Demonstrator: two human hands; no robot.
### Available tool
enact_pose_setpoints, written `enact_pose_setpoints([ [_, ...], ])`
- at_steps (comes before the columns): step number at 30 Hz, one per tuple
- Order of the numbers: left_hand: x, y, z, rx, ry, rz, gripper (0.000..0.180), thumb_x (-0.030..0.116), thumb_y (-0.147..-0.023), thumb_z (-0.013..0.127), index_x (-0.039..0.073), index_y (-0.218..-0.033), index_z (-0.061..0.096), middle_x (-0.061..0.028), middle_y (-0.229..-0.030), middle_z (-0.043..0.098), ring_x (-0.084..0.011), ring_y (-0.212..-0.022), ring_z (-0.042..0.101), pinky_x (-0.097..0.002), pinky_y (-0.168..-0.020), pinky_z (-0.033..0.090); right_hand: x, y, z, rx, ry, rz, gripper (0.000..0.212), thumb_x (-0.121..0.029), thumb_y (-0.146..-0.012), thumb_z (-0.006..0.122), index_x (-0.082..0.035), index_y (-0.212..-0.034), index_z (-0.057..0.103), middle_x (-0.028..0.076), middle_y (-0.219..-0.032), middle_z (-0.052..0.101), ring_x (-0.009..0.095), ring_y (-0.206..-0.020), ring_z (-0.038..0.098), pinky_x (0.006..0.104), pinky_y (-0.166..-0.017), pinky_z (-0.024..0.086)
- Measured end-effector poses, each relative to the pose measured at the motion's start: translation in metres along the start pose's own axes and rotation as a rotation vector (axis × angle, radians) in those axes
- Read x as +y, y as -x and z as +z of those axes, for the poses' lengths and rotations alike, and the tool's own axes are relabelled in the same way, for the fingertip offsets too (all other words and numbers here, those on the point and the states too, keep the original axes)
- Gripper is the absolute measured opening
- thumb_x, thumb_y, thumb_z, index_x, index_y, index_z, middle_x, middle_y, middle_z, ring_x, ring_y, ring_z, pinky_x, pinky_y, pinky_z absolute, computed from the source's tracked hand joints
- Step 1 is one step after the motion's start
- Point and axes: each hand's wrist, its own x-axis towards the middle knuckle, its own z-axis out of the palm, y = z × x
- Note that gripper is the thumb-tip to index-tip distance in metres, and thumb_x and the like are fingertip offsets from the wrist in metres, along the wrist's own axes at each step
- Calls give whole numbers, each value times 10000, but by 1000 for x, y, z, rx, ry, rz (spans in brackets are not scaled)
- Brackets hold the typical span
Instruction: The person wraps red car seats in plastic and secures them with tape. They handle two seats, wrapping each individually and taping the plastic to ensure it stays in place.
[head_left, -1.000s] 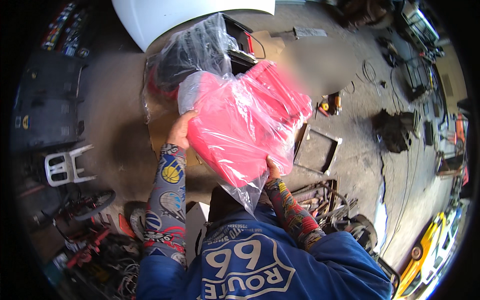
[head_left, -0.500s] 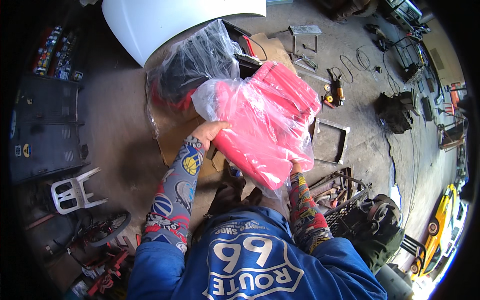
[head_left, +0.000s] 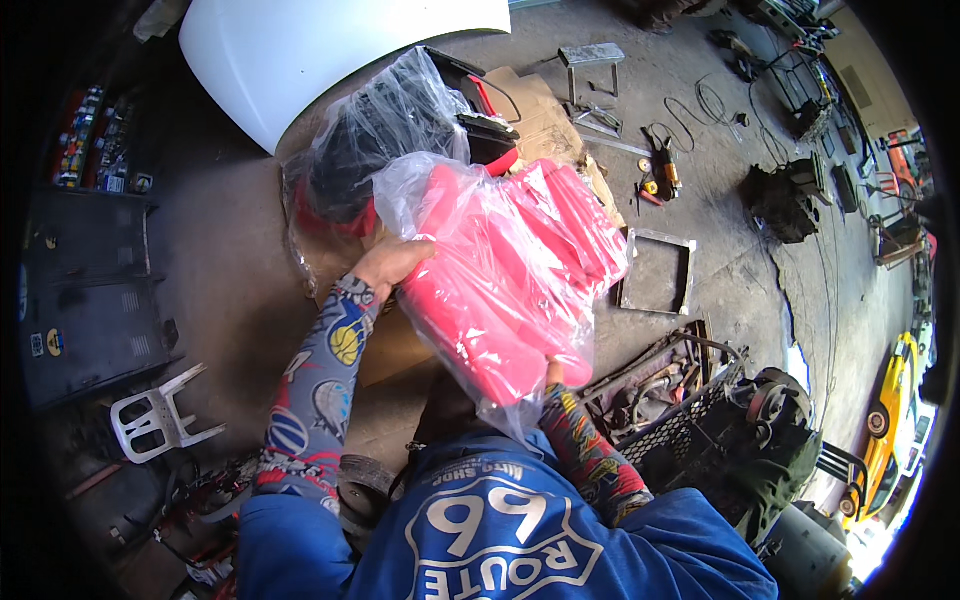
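Pink cushion (head_left: 492,285), left of frame (head_left: 688,275), is gripped at its edges by fingers of left hand (head_left: 395,264) and right hand (head_left: 554,374). Cushion itself should be held, not slack bag (head_left: 397,192), or slip is likely.

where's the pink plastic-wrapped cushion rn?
Head view, centre: the pink cushion is held between the left hand, on its left side, and the right hand, at its near edge.
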Motion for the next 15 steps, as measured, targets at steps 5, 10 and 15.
enact_pose_setpoints([
  [5, -11, 14, -42, 17, -6, -93, 485, 267, -866, 654, -70, -1215, 645, -145, -1139, 708, -223, -991, 685, -337, -899, 513, 47, 40, 41, 94, -164, 105, 494, -334, -973, 408, 47, -1242, 570, 250, -1238, 652, 417, -1163, 620, 551, -1081, 451],
  [10, -16, 3, -78, -14, 2, -102, 473, 263, -873, 651, -84, -1194, 649, -153, -1116, 717, -221, -967, 696, -333, -893, 521, 72, 44, 66, 43, -221, 84, 475, -315, -967, 403, 44, -1224, 578, 247, -1213, 663, 414, -1127, 639, 546, -1055, 476],
  [15, -22, 4, -113, -74, -64, -59, 455, 254, -872, 647, -104, -1153, 659, -148, -1078, 724, -222, -925, 699, -336, -856, 533, 118, 33, 74, 47, -133, 23, 445, -304, -967, 419, 29, -1203, 597, 231, -1169, 682, 395, -1068, 669, 533, -1005, 516],
])
